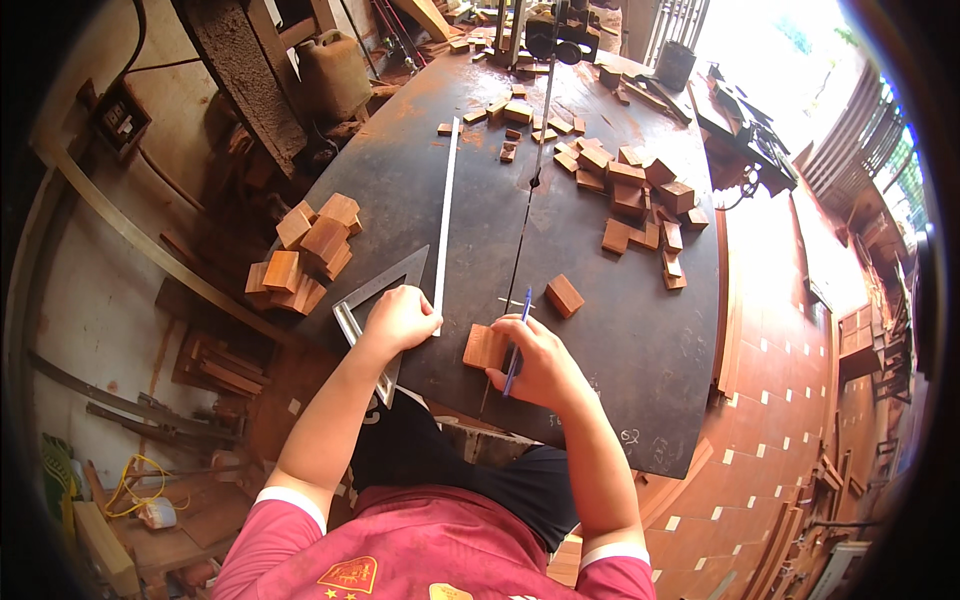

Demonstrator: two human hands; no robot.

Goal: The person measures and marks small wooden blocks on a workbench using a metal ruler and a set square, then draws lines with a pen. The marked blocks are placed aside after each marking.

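Observation:
My left hand is closed over a grey metal try square with a triangular plate, at the near left of the dark metal table. Beside its fingers lies the near end of a long, pale straight strip, perhaps a ruler. A blue pen is held in my right hand, whose fingers also rest against a reddish-brown wooden block. Just beyond that hand lies another wooden block. The fingertips of my left hand are partly hidden.
A pile of wooden blocks sits on the table's left edge. More blocks spread over the far right, smaller offcuts farther back. A saw guide stands at the far end, and a dark slot line runs toward me.

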